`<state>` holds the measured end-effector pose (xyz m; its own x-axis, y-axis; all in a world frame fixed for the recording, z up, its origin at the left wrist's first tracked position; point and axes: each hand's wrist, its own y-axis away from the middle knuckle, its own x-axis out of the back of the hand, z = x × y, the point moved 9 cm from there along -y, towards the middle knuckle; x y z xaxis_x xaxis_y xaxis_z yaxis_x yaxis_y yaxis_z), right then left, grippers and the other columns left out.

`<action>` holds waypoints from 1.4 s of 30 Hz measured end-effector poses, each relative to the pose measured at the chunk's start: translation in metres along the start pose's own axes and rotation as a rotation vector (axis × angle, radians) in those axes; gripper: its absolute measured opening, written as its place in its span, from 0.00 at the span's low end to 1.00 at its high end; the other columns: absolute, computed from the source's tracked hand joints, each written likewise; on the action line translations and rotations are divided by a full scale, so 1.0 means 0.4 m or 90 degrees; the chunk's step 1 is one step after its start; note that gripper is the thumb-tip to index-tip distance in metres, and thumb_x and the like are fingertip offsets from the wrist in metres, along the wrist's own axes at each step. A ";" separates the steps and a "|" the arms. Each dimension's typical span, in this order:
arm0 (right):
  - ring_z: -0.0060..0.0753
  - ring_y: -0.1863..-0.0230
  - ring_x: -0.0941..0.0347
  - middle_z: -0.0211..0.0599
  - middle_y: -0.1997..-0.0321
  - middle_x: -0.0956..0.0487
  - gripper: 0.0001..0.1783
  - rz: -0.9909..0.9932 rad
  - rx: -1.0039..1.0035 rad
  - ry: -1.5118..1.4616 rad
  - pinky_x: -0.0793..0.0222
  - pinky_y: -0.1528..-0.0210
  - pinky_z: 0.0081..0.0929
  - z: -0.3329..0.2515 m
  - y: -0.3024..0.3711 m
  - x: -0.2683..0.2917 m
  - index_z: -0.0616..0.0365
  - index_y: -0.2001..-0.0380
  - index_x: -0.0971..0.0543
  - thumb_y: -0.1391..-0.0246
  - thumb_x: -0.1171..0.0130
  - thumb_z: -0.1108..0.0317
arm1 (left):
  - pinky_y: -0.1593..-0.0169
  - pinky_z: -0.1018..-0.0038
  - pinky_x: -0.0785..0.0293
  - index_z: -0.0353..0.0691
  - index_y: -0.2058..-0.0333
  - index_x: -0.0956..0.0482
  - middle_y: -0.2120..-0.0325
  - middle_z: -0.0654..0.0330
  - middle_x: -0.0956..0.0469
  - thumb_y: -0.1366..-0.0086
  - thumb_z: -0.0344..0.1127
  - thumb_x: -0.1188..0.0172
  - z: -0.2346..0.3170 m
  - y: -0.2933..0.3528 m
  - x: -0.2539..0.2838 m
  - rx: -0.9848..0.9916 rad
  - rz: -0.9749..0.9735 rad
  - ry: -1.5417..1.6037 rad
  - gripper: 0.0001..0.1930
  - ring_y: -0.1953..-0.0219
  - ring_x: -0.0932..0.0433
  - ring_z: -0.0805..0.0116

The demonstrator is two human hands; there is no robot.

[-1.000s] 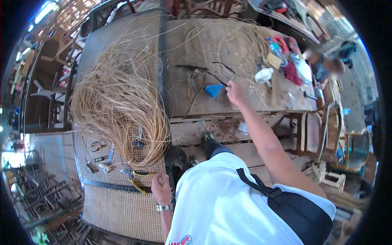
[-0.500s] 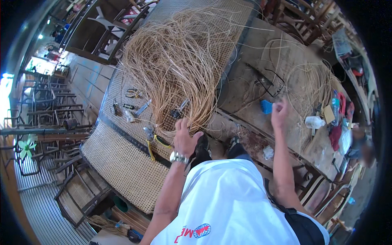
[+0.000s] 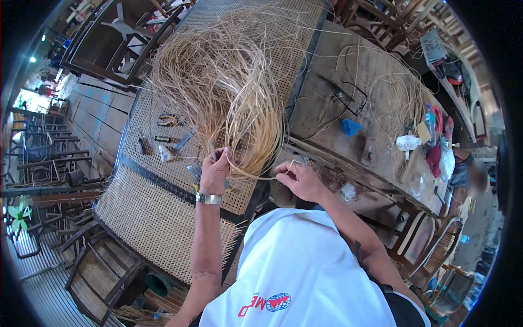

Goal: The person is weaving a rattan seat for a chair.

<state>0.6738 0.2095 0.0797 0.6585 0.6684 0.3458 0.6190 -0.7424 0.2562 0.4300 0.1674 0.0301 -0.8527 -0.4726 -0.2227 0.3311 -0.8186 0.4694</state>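
A big loose heap of tan cane strands (image 3: 218, 76) lies on a woven cane panel (image 3: 158, 212) in front of me. At the heap's near edge, my left hand (image 3: 216, 170) is closed, thumb and fingers pinched on a cane strand. My right hand (image 3: 300, 180) is beside the panel's right edge, its fingers curled round the same strand (image 3: 253, 177), which runs between both hands. Left of the heap on the panel are pliers (image 3: 168, 120), a small green-handled tool (image 3: 162, 139) and a knife blade (image 3: 184, 140). Yellow-handled cutters lie partly hidden behind my left hand.
A wooden workbench (image 3: 321, 71) stands at the right. It bears a blue object (image 3: 351, 127), a thin black frame (image 3: 354, 99), a white bottle (image 3: 408, 143) and loose cane. Chair frames (image 3: 49, 152) stack up at the left; a cane-seated chair (image 3: 103, 272) stands lower left.
My right hand has come left from over the workbench and now grips a strand. My left hand has moved slightly left and closed on the cane. The view has shifted a little.
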 end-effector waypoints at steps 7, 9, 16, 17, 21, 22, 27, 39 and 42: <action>0.23 0.70 0.28 0.38 0.60 0.21 0.11 0.055 0.158 -0.143 0.30 0.67 0.23 -0.156 -0.014 -0.054 0.60 0.57 0.21 0.40 0.39 0.66 | 0.82 0.83 0.47 0.42 0.66 0.22 0.83 0.75 0.33 0.33 0.42 0.37 -0.005 0.043 0.035 0.014 -0.036 0.079 0.10 0.85 0.41 0.86; 0.28 0.69 0.26 0.40 0.54 0.21 0.13 0.187 0.189 -0.034 0.28 0.63 0.27 -0.181 -0.020 -0.027 0.60 0.54 0.21 0.40 0.40 0.67 | 0.82 0.83 0.49 0.43 0.68 0.23 0.84 0.75 0.33 0.33 0.42 0.37 -0.017 0.056 0.049 0.042 -0.021 0.101 0.10 0.86 0.42 0.86; 0.31 0.61 0.20 0.43 0.61 0.17 0.17 -0.309 0.103 0.174 0.26 0.56 0.31 -0.224 0.064 -0.195 0.62 0.52 0.22 0.39 0.41 0.62 | 0.83 0.82 0.50 0.42 0.69 0.22 0.84 0.75 0.33 0.31 0.43 0.39 -0.034 0.091 0.056 0.047 -0.083 0.131 0.12 0.87 0.44 0.85; 0.29 0.62 0.21 0.43 0.62 0.17 0.16 -0.360 0.120 -0.004 0.26 0.57 0.29 -0.259 0.082 -0.216 0.62 0.53 0.22 0.38 0.42 0.62 | 0.83 0.82 0.50 0.42 0.69 0.22 0.84 0.75 0.33 0.31 0.43 0.39 -0.033 0.096 0.051 0.033 -0.098 0.135 0.12 0.87 0.44 0.85; 0.26 0.64 0.22 0.40 0.65 0.18 0.14 -0.022 0.204 -0.036 0.27 0.60 0.25 -0.309 0.030 -0.149 0.61 0.53 0.23 0.37 0.43 0.63 | 0.83 0.82 0.49 0.42 0.70 0.22 0.83 0.73 0.31 0.30 0.44 0.41 -0.062 0.116 0.021 0.061 -0.135 0.123 0.13 0.88 0.42 0.85; 0.24 0.64 0.23 0.35 0.65 0.20 0.14 0.071 0.170 -0.033 0.27 0.59 0.22 -0.288 0.009 -0.118 0.62 0.51 0.24 0.36 0.44 0.67 | 0.83 0.82 0.49 0.42 0.70 0.22 0.82 0.72 0.29 0.30 0.45 0.42 -0.067 0.122 0.009 0.061 -0.153 0.113 0.14 0.87 0.41 0.85; 0.16 0.67 0.26 0.30 0.66 0.22 0.11 0.193 -0.053 -0.210 0.29 0.64 0.16 -0.115 -0.067 -0.082 0.63 0.54 0.25 0.33 0.48 0.67 | 0.84 0.83 0.48 0.43 0.70 0.23 0.79 0.68 0.24 0.29 0.47 0.43 -0.109 0.131 -0.011 0.117 -0.149 0.072 0.15 0.87 0.40 0.85; 0.13 0.75 0.32 0.23 0.72 0.23 0.05 0.089 -0.065 -0.306 0.37 0.72 0.13 -0.029 -0.153 -0.158 0.57 0.65 0.21 0.39 0.39 0.67 | 0.77 0.84 0.42 0.41 0.66 0.23 0.76 0.74 0.27 0.34 0.47 0.36 -0.064 0.146 -0.034 -0.012 -0.137 0.025 0.15 0.76 0.34 0.88; 0.14 0.74 0.30 0.25 0.72 0.21 0.05 0.078 -0.108 -0.455 0.34 0.71 0.13 -0.006 -0.139 -0.169 0.56 0.64 0.21 0.38 0.39 0.67 | 0.79 0.84 0.44 0.42 0.66 0.21 0.80 0.76 0.28 0.35 0.47 0.35 -0.066 0.140 -0.017 0.020 -0.114 0.016 0.14 0.79 0.35 0.87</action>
<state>0.5938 0.2057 0.0442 0.8722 0.4037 -0.2761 0.4867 -0.7717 0.4093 0.4652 0.1163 0.0353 -0.8863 -0.3291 -0.3258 0.1622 -0.8796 0.4472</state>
